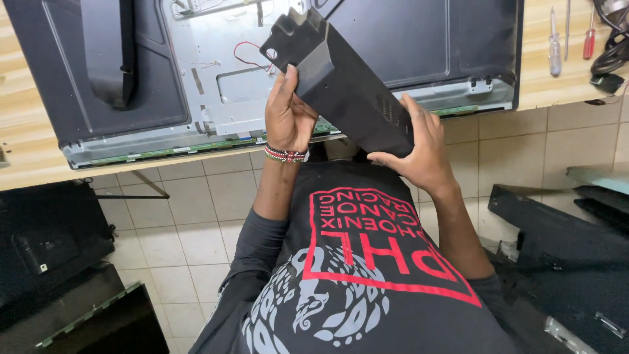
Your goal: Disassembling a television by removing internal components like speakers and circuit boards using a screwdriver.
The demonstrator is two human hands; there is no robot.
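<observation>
Now both hands grip the black cover, left hand fingers clenched mid-length, right hand at its lower end; keep it level above the opened television.

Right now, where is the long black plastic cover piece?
In the head view, the black plastic cover sits centre frame, held in both hands, left hand and right hand, above the opened television back on the wooden table.
</observation>
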